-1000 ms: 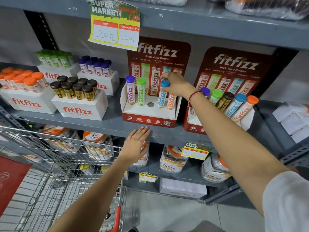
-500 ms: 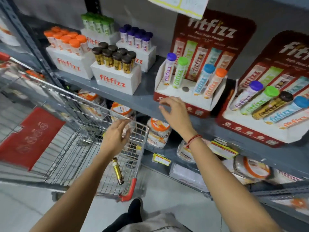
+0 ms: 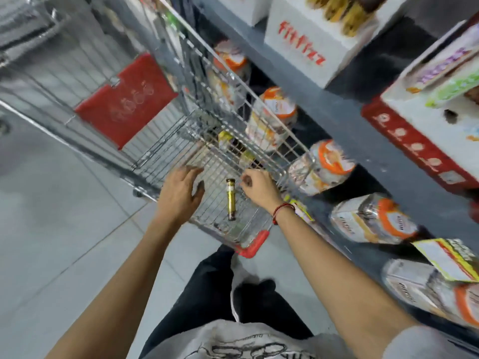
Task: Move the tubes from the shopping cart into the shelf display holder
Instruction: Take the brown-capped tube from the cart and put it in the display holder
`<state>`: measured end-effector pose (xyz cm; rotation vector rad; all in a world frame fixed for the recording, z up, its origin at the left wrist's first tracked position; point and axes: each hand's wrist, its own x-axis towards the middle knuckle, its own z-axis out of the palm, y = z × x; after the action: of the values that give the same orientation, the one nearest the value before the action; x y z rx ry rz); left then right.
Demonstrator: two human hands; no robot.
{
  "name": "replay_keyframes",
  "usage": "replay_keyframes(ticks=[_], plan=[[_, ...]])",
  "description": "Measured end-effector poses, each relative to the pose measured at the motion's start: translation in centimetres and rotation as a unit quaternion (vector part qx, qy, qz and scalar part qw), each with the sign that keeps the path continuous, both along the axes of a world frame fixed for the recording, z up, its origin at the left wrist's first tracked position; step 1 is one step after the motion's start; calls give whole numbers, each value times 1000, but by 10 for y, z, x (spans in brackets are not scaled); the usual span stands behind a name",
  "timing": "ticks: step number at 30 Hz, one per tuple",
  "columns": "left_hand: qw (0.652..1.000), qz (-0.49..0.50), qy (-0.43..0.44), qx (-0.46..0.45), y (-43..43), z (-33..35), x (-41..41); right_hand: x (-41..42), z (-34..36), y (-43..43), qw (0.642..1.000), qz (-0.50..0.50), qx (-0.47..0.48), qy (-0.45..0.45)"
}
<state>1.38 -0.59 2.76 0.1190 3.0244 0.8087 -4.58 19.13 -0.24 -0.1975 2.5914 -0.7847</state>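
A gold tube with a dark cap (image 3: pixel 230 199) lies on the wire floor of the shopping cart (image 3: pixel 166 143), near its red-handled end. My left hand (image 3: pixel 180 194) hovers just left of the tube, fingers spread, holding nothing. My right hand (image 3: pixel 259 189) is just right of the tube with fingers loosely curled and nothing in it. The red and white shelf display holder (image 3: pixel 417 141) sits on the grey shelf at the upper right; its empty hole (image 3: pixel 450 116) shows, and the tubes in it are blurred.
White fitfizz boxes (image 3: pixel 303 42) stand on the same shelf to the left. Plastic jars with orange lids (image 3: pixel 370 220) fill the lower shelf beside the cart. A red cart flap (image 3: pixel 124 102) is at left. Grey floor tiles lie below.
The view swung down from the shelf to the cart. My right hand came off the display holder and dropped into the cart; my left hand moved in beside the gold tube.
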Motion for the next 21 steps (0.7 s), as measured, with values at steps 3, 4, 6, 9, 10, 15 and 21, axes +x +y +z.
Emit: replay_keyframes(ticks=[3,4,6,9,10,15,21], plan=[[999,12,-33,-32,-5,-13,6,2,-42,-15,996,-4,18,-82],[998,12,-37,-42,-6,-17,7,2,-55,-18,995,-7,24,-96],[998,17,-38,-56,-6,-22,6,-1,-78,-24,993,-26,39,-111],[996,29,-46,-76,-4,-26,4,-13,-107,-32,988,-62,45,-133],[995,29,-48,-81,-4,-27,3,-19,-115,-34,987,-77,44,-137],[994,32,-47,-93,-2,-30,2,-43,-152,-45,982,-114,80,-127],[991,57,-32,-116,2,-30,2,-47,-168,-53,980,-59,146,-125]])
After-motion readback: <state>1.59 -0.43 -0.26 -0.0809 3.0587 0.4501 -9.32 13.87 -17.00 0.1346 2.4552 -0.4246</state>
